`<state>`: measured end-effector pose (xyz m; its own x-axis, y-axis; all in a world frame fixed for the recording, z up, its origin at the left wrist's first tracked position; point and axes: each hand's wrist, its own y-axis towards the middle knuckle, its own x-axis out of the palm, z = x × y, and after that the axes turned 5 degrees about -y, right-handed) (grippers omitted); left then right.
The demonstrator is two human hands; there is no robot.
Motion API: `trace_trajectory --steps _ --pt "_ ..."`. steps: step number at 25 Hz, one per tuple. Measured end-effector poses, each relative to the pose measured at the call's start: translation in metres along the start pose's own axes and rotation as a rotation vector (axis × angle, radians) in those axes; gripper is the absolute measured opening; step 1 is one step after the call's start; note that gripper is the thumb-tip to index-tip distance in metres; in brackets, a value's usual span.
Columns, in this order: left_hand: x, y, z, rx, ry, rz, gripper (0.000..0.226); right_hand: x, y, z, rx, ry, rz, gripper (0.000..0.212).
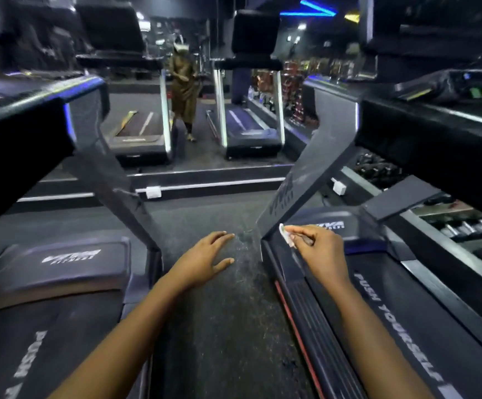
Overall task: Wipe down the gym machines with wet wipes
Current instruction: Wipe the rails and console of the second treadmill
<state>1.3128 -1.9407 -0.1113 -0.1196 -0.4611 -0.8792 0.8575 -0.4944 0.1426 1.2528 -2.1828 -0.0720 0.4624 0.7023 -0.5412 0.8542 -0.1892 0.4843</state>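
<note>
I stand in the gap between two black treadmills. My right hand [317, 251] pinches a small white wet wipe [285, 236] and holds it at the base of the right treadmill's slanted upright post [300, 185], beside the motor cover [329, 226]. My left hand [205, 260] hovers flat over the speckled floor strip [234, 312] with fingers spread and nothing in it. The left treadmill [61, 263] lies to the left, its belt printed with white letters.
A mirror wall ahead reflects two treadmills and a person in a brown garment [183, 87]. A low step with white cable boxes [152, 192] crosses in front. Dumbbell racks [464, 228] run along the right. Treadmill consoles overhang on both sides at the top.
</note>
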Motion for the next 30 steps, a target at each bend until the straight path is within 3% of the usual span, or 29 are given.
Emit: trace_trajectory --steps 7,11,15,19,22,24,30 --pt "-0.045 0.173 0.016 0.401 0.027 0.025 0.069 0.012 0.132 0.03 0.032 -0.069 0.331 0.017" --pt "-0.056 0.251 0.048 0.75 -0.051 0.129 0.066 -0.011 0.151 0.027 0.003 -0.171 0.546 0.019" --pt "-0.063 0.332 0.096 1.067 -0.112 0.166 0.066 -0.037 0.161 0.016 0.016 -0.357 0.813 0.024" --pt "-0.069 0.407 0.128 1.262 -0.162 0.164 0.079 -0.045 0.188 0.006 0.05 -0.514 0.981 0.024" --pt "-0.074 0.454 0.152 1.385 -0.158 0.181 0.089 -0.049 0.236 0.002 -0.011 -0.832 1.096 0.024" --pt "-0.07 0.472 0.164 1.435 -0.146 0.204 0.095 -0.055 0.268 0.008 -0.018 -1.01 1.102 0.027" --pt "-0.048 0.49 0.169 1.501 -0.14 0.302 0.1 -0.043 0.284 0.029 0.117 -1.43 0.777 0.041"
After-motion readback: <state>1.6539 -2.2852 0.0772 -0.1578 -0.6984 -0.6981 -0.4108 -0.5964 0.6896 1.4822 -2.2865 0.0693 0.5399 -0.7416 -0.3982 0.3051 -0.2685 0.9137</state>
